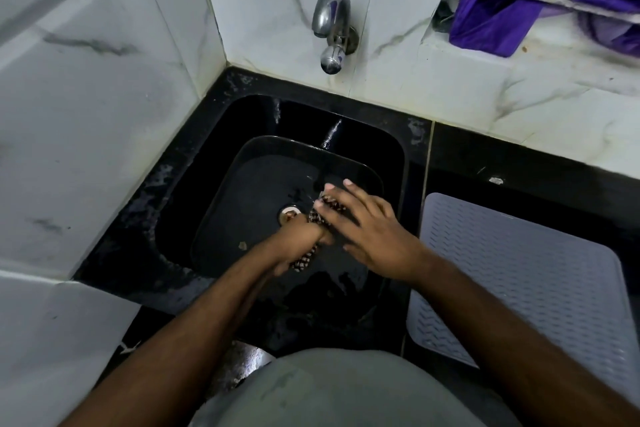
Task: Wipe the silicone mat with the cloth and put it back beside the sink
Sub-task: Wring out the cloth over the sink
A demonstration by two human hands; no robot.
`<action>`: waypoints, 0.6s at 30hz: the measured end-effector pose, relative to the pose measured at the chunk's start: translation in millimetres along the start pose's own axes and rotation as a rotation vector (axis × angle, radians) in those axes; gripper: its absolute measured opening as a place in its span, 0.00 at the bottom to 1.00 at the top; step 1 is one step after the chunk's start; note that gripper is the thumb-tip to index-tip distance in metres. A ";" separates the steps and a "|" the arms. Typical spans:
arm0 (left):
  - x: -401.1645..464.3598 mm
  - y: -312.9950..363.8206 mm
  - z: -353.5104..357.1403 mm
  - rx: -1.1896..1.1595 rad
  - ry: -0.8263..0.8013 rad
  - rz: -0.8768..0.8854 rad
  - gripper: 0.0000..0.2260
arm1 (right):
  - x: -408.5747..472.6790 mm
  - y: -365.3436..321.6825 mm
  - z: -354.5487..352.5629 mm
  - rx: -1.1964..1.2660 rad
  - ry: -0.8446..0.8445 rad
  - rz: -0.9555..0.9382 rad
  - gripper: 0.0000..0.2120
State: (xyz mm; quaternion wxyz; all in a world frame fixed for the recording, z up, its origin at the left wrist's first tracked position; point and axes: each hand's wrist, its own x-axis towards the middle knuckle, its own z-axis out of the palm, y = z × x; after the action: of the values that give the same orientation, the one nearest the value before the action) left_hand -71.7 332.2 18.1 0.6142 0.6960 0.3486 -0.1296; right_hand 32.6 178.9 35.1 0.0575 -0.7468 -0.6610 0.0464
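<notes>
Over the black rectangular sink, near its right wall, the left hand has its fingers curled tight round a twisted brown-and-white patterned cloth, while the right hand lies on the cloth's upper end with fingers straight and slightly spread. The grey ribbed silicone mat lies flat on the black counter, its left edge just beside the sink's right rim. It looks light, floppy and probably slick when wet, so pinching a near corner or edge seems the best hold.
</notes>
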 end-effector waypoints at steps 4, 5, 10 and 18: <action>-29.2 17.4 18.7 -0.060 -0.268 -0.052 0.08 | 2.3 10.7 16.0 -0.001 0.056 -0.084 0.38; -32.9 17.8 22.5 -0.073 -0.300 -0.074 0.08 | 7.0 13.0 14.1 -0.007 0.112 -0.126 0.32; -24.9 21.0 23.9 0.036 -0.111 0.056 0.07 | 33.0 20.0 -1.8 -0.221 0.089 -0.223 0.21; 11.0 9.7 19.0 0.964 0.418 0.161 0.11 | 61.2 5.8 9.7 -0.057 -0.221 0.258 0.27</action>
State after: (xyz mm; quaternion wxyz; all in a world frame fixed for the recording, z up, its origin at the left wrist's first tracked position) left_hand -52.8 317.8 14.8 0.1499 0.9349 0.3099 -0.0861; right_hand 44.3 239.2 25.0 -0.0433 -0.8172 -0.5629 0.1163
